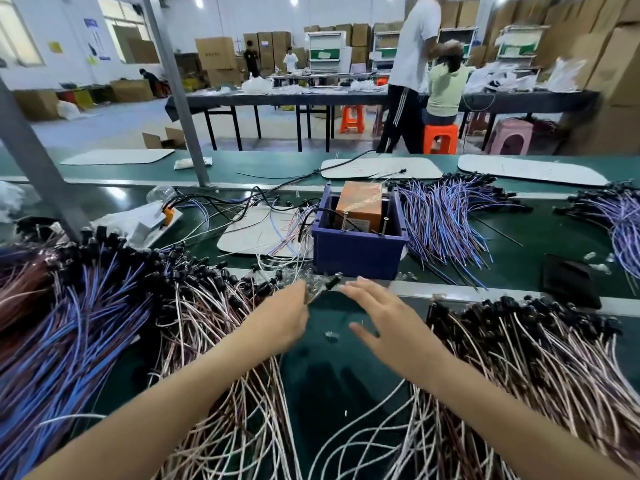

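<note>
the step in hand looks like fitting a small part onto a wire end. the left hand (280, 323) pinches a connector piece (327, 284), clear with a black tip, held just above the bench (329, 375) in front of the blue bin (356, 251); its fingers are mostly hidden behind the hand. the right hand (384, 320) is spread open and holds nothing, its fingertips just beside the piece. next, i judge, the right hand must close on the black tip and line it up squarely.

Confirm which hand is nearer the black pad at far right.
Right. The right hand is left of the black pad; the left hand is farther left, pinching a connector.
</note>
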`<state>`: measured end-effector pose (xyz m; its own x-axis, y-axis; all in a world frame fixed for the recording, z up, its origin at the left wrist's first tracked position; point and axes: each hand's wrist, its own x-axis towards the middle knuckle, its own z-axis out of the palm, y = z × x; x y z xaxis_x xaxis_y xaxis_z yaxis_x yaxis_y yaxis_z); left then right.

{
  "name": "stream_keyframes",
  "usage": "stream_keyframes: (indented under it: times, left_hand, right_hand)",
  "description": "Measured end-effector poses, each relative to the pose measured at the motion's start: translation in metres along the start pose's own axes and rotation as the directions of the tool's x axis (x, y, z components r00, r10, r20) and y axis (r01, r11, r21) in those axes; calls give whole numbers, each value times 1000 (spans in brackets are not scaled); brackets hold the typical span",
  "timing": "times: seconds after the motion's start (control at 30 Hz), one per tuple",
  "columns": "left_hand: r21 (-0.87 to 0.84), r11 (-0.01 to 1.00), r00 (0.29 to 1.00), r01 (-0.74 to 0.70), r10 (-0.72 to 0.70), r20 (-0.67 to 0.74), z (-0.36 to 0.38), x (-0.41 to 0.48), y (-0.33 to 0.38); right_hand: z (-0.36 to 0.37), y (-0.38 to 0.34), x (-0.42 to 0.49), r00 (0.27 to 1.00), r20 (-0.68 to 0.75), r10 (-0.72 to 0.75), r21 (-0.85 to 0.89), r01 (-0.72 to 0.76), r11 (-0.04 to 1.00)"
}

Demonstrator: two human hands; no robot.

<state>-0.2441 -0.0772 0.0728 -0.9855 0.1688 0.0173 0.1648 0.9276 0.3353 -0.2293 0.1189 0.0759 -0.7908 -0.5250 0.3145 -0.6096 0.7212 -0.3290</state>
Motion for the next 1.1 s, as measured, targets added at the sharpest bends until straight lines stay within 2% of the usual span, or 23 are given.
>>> stream_keyframes:
  times: [0.07, 0.13, 0.2, 0.27, 0.37, 0.43, 0.53, 0.63, 0.77, 0.93, 1.1]
  left_hand:
    - [-120, 980, 987, -158, 157, -10, -3, -12, 10]
    - [-214, 941, 963, -263, 269, -3, -6, -25, 16]
    - [-282, 908, 949, -310, 312, -39, -6, -33, 17]
    - [-354, 884, 952, -306, 295, -85, -6, -39, 14]
    - [-470, 830, 953, -302, 281, -115, -5, -43, 12]
    - [-506, 806, 950, -307, 291, -112, -5, -43, 15]
    - [-502, 809, 948, -307, 306, -87, -5, -41, 19]
    - [-520, 808, 958, -279, 271, -93, -12, -40, 16]
    - [-513, 812, 955, -279, 291, -58, -26, -39, 10]
    - [-577, 787, 967, -217, 255, -16, -37, -33, 12]
    - [-584, 779, 966, -229, 254, -41, -38, -28, 25]
  right_hand:
    - [5, -9, 3, 998, -37, -55, -104, 51, 993]
    - [4, -15, 6, 979, -142, -148, -244, 111, 964]
    - [-1, -15, 7, 955, -167, -244, -341, 176, 923]
    - [-7, -11, 6, 955, -103, -279, -319, 234, 918]
    - [-16, -6, 0, 982, 90, -168, -58, 173, 983]
    - [-17, -5, -3, 972, 166, -165, -30, 172, 985]
    - [-26, 2, -6, 978, 109, -178, 31, 175, 984]
    - [-48, 21, -8, 996, -6, -92, 75, 93, 993]
    - [-69, 44, -19, 998, -68, 17, 157, -6, 988]
    - [-82, 69, -31, 980, -88, 181, 202, -160, 966]
    - [-88, 80, -39, 959, -89, 269, 146, -255, 956]
